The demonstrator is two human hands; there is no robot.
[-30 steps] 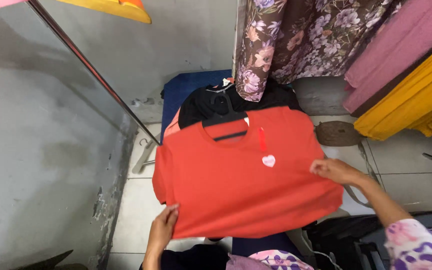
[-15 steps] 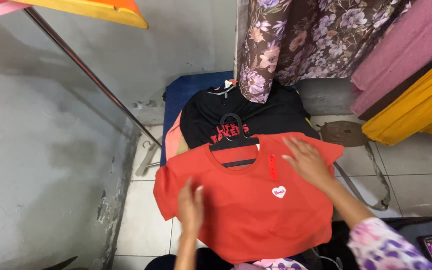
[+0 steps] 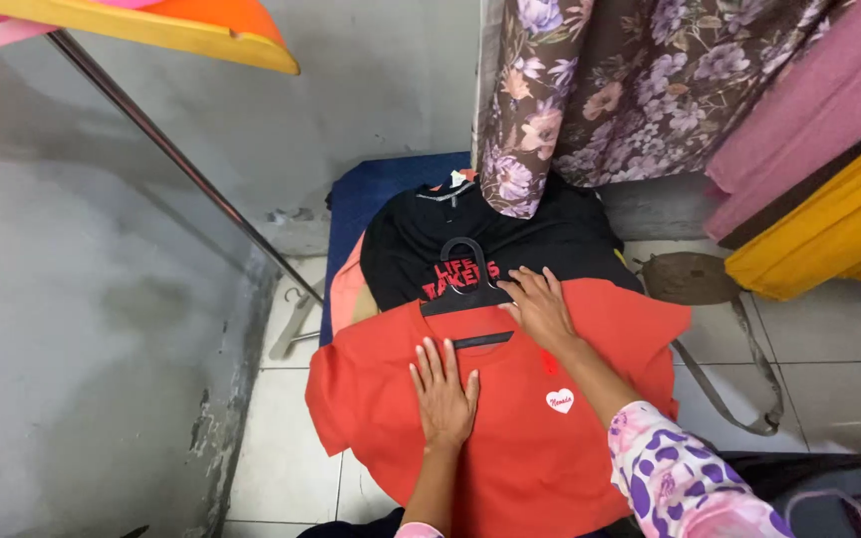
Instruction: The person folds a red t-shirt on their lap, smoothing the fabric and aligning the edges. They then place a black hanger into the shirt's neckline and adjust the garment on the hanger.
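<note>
Shirt: red T-shirt (image 3: 510, 418), white heart patch, spread flat on a black hanger (image 3: 465, 289).
Left hand (image 3: 442, 394): my fingers splayed, pressing its chest.
Right hand (image 3: 540, 309): open, flat at the collar.

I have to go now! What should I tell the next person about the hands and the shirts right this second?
Left hand: flat, palm down on the chest of the red T-shirt, holding nothing.
Right hand: open, resting at the shirt's collar beside the black hanger.
The red shirt lies spread on top of the pile, hanger at its neck, over a black T-shirt.
Done: shirt laid flat.
Left: the hanger is still at the neckline.
</note>
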